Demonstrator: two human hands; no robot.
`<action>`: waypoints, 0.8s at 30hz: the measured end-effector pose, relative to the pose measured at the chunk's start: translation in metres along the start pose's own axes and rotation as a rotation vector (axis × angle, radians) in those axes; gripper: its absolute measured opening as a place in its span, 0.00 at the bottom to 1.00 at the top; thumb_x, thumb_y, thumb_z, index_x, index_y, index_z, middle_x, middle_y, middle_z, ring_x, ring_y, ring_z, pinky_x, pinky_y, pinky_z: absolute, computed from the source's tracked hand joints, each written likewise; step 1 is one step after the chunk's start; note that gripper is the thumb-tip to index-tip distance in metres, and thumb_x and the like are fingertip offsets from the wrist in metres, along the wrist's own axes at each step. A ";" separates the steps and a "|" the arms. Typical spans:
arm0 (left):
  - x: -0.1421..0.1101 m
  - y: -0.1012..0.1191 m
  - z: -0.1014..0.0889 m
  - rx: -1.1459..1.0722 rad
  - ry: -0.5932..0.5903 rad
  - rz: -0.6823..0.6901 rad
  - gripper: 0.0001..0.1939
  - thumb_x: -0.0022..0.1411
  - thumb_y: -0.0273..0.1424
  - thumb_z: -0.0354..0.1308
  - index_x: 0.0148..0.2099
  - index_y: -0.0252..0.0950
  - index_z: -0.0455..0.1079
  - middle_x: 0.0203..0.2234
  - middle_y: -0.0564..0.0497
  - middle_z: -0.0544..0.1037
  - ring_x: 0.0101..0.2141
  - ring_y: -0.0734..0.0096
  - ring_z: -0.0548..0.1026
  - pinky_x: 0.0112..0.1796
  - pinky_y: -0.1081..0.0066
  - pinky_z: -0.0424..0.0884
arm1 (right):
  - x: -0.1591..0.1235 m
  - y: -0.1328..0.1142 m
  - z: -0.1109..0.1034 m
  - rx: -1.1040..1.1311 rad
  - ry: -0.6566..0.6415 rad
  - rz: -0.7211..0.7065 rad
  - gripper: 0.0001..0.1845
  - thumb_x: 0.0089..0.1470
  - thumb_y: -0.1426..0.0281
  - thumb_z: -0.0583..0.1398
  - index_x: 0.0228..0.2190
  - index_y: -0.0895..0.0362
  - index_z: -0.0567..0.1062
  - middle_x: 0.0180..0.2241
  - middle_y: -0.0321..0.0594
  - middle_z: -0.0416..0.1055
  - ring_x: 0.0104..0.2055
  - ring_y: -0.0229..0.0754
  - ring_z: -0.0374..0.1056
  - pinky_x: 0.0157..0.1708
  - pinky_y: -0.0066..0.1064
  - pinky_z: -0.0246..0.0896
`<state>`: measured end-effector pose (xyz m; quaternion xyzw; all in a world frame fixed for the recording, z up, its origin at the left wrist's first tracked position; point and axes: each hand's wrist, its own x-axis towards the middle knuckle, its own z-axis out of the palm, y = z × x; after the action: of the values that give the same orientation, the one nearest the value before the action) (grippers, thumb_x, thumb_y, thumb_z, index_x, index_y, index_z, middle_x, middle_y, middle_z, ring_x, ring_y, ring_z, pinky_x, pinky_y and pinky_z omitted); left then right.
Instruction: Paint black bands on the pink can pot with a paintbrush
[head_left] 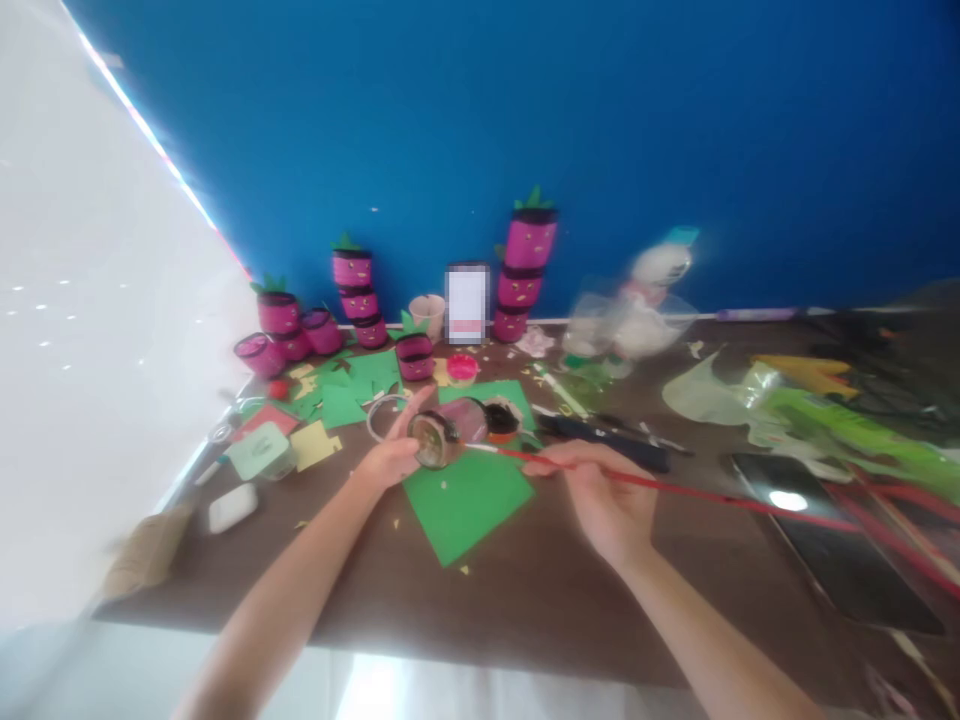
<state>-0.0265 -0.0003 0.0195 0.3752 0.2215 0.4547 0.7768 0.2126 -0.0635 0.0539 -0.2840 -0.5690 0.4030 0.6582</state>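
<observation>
My left hand (397, 455) is closed around a small round cup (433, 440) with a dark rim, tipped so that one round end faces me. Its inside looks brownish and blurred. Between the fingers of my right hand (604, 490) is a long thin red stick (697, 490), pale near its tip and resembling a paintbrush. That tip reaches the cup's edge; whether they touch is unclear. A pinkish see-through cylinder (469, 420) lies just behind the cup, beside a black-rimmed pot (502, 420). Under both hands spreads a green sheet (465, 505).
Magenta cup stacks with green leaf tops (529, 240) stand along the blue wall (480, 120), near a phone (466, 305). A larger black phone (840, 550) lies right. Left are a pale green box (262, 452) and a white case (232, 508). Paper scraps litter the brown table (390, 600).
</observation>
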 end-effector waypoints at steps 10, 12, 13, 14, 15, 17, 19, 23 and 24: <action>0.000 0.000 -0.002 0.049 -0.043 0.000 0.54 0.40 0.34 0.67 0.65 0.44 0.41 0.44 0.47 0.75 0.48 0.56 0.72 0.47 0.59 0.66 | 0.003 -0.002 -0.001 0.055 -0.006 -0.029 0.10 0.56 0.65 0.56 0.33 0.53 0.77 0.28 0.39 0.75 0.27 0.41 0.72 0.28 0.35 0.69; -0.001 0.001 -0.001 0.053 -0.049 0.000 0.54 0.40 0.34 0.67 0.65 0.44 0.41 0.44 0.47 0.75 0.48 0.57 0.72 0.48 0.60 0.66 | 0.002 0.000 -0.001 0.033 -0.001 -0.008 0.10 0.57 0.66 0.56 0.34 0.54 0.76 0.29 0.40 0.76 0.29 0.42 0.72 0.30 0.36 0.69; -0.001 0.001 -0.001 0.053 -0.049 -0.002 0.54 0.40 0.33 0.67 0.65 0.44 0.41 0.44 0.48 0.75 0.48 0.57 0.72 0.48 0.60 0.66 | 0.001 0.000 -0.001 0.013 -0.002 0.004 0.09 0.57 0.66 0.56 0.34 0.54 0.76 0.29 0.40 0.76 0.30 0.42 0.73 0.31 0.36 0.69; -0.001 0.001 0.000 0.054 -0.047 -0.004 0.54 0.40 0.33 0.67 0.65 0.44 0.41 0.43 0.48 0.76 0.48 0.57 0.72 0.48 0.61 0.66 | 0.001 0.001 -0.001 -0.007 -0.005 0.015 0.09 0.57 0.66 0.56 0.34 0.54 0.76 0.29 0.40 0.76 0.30 0.42 0.73 0.31 0.36 0.69; -0.001 0.001 0.000 0.054 -0.043 -0.009 0.54 0.40 0.33 0.67 0.65 0.44 0.42 0.43 0.48 0.76 0.47 0.57 0.73 0.48 0.61 0.66 | 0.001 0.001 -0.001 -0.023 -0.009 0.024 0.10 0.57 0.66 0.56 0.34 0.54 0.76 0.28 0.40 0.76 0.30 0.42 0.73 0.30 0.36 0.68; -0.002 0.001 0.000 0.052 -0.027 -0.017 0.53 0.39 0.32 0.67 0.65 0.44 0.43 0.41 0.49 0.76 0.46 0.57 0.73 0.47 0.61 0.67 | 0.002 -0.002 0.001 -0.027 -0.019 0.025 0.10 0.56 0.64 0.56 0.33 0.55 0.76 0.27 0.41 0.75 0.28 0.42 0.72 0.29 0.35 0.68; -0.002 0.002 0.000 0.047 -0.007 -0.018 0.53 0.39 0.31 0.67 0.64 0.44 0.44 0.41 0.48 0.76 0.46 0.57 0.73 0.47 0.61 0.67 | 0.004 -0.004 0.001 0.007 -0.021 0.001 0.11 0.56 0.63 0.56 0.31 0.55 0.76 0.24 0.40 0.74 0.26 0.42 0.71 0.26 0.35 0.67; -0.002 0.001 0.000 0.038 0.014 -0.013 0.54 0.37 0.31 0.68 0.64 0.45 0.44 0.44 0.47 0.76 0.47 0.56 0.73 0.47 0.60 0.67 | 0.005 -0.004 0.001 0.031 0.030 -0.016 0.11 0.56 0.62 0.56 0.30 0.54 0.76 0.24 0.39 0.73 0.25 0.41 0.69 0.25 0.35 0.67; -0.002 0.001 0.000 0.037 0.015 -0.015 0.54 0.37 0.31 0.68 0.64 0.45 0.44 0.44 0.47 0.75 0.47 0.56 0.73 0.48 0.60 0.67 | 0.005 -0.003 0.000 0.016 0.041 -0.002 0.11 0.55 0.62 0.56 0.31 0.54 0.76 0.25 0.40 0.73 0.26 0.41 0.70 0.26 0.36 0.67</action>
<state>-0.0285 -0.0018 0.0206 0.3845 0.2384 0.4475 0.7714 0.2131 -0.0608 0.0588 -0.2862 -0.5523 0.4009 0.6725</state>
